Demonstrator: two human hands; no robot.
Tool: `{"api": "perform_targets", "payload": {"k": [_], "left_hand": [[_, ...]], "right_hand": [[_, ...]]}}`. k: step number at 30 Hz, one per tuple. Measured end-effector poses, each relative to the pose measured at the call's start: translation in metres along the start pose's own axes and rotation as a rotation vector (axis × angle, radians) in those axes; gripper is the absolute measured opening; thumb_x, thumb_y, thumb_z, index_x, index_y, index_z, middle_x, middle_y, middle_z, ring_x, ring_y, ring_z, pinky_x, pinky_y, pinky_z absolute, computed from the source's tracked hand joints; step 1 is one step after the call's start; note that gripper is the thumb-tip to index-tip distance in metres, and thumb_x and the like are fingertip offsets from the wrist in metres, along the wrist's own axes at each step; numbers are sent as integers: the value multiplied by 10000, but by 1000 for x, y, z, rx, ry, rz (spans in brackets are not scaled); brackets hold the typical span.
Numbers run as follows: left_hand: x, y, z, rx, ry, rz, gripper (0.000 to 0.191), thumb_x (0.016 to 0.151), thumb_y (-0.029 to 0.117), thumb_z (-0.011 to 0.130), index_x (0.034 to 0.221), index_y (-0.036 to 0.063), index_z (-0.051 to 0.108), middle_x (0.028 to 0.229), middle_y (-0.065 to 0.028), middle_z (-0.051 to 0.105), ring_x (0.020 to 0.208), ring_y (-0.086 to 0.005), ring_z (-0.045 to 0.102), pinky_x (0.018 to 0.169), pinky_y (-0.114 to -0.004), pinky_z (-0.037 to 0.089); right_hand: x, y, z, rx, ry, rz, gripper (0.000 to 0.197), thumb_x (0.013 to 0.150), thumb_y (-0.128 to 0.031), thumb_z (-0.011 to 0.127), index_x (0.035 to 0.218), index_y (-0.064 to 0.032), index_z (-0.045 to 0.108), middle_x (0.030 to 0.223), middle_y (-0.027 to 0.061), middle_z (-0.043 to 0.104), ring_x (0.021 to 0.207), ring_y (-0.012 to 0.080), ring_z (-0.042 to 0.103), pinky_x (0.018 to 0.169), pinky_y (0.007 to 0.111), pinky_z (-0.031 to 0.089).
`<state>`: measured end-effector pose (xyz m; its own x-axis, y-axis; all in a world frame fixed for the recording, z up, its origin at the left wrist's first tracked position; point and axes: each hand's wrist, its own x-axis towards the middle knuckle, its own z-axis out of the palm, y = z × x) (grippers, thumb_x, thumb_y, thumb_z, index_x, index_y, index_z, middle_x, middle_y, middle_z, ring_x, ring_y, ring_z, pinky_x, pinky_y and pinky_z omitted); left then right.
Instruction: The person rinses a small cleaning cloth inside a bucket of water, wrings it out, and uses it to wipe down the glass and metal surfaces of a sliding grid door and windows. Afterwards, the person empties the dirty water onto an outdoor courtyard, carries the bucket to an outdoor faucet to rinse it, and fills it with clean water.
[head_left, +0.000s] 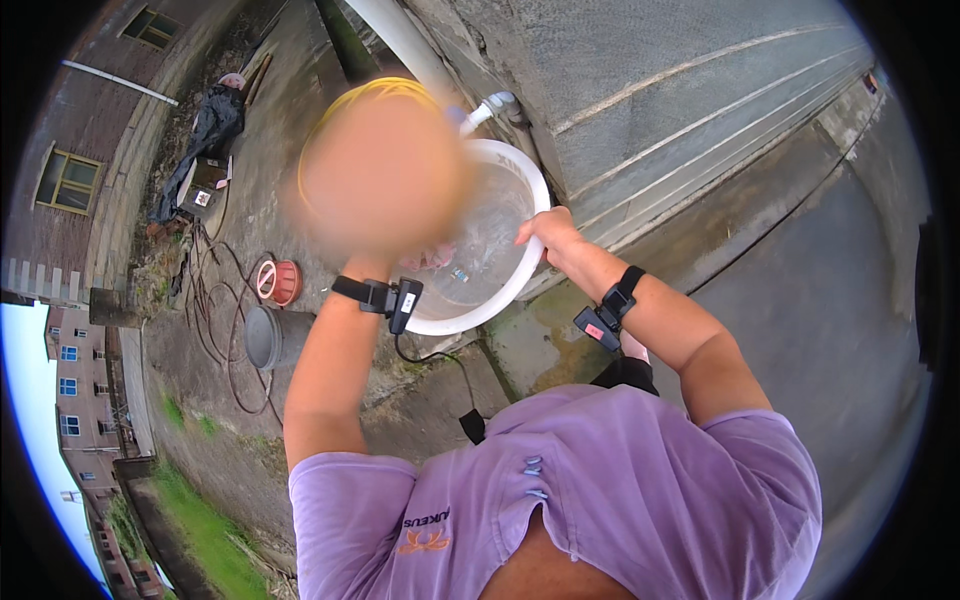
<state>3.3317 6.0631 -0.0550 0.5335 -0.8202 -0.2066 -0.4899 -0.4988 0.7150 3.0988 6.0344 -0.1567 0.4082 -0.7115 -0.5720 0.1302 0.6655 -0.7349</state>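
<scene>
A large white plastic basin is in front of me, with a printed pattern on its bottom. My right hand grips its right rim, thumb over the edge and fingers below. On the other side my left forearm reaches towards the basin, but a large blurred patch hides my left hand and much of the far-left rim. Yellow strands curve around the top of that patch; what they belong to is unclear. Something pink shows inside the basin at the patch's lower edge. Both wrists carry strapped black devices.
Beyond the basin, a pale pipe elbow sticks out beside a grey wall. To the left are a grey bucket, a red plastic basket and looping brown hoses. Black sheeting lies near a brick building.
</scene>
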Motion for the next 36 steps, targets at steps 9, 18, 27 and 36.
{"api": "perform_targets", "payload": {"k": [9, 18, 27, 36], "left_hand": [[66, -48, 85, -990, -320, -557, 267, 966, 265, 458, 1093, 36, 509, 731, -108, 566, 593, -276, 547, 538, -390, 458], [4, -13, 15, -252, -133, -265, 552, 800, 36, 644, 1321, 169, 521, 830, -72, 580, 604, -196, 529, 561, -359, 436], [-21, 82, -12, -127, 21, 677, 548, 793, 358, 755, 1279, 160, 598, 1069, -98, 609, 986, -156, 587, 840, -289, 465], [-14, 92, 17, 43, 188, 803, 323, 662, 261, 829, 831, 16, 701, 875, -71, 581, 803, -198, 588, 733, -312, 474]], "right_hand": [[8, 15, -4, -104, 49, -56, 224, 563, 141, 624, 786, 159, 606, 768, 219, 623, 676, 323, 629, 550, 434, 494], [21, 20, 2, 33, 28, 14, 226, 573, 156, 627, 796, 143, 594, 787, 207, 594, 673, 328, 590, 569, 448, 487], [18, 34, -3, -39, 60, 88, 327, 577, 167, 613, 903, 176, 580, 850, 239, 598, 696, 373, 626, 567, 477, 530], [36, 41, -14, -218, 103, 35, 225, 524, 124, 646, 748, 143, 635, 747, 211, 629, 644, 319, 619, 557, 425, 496]]}}
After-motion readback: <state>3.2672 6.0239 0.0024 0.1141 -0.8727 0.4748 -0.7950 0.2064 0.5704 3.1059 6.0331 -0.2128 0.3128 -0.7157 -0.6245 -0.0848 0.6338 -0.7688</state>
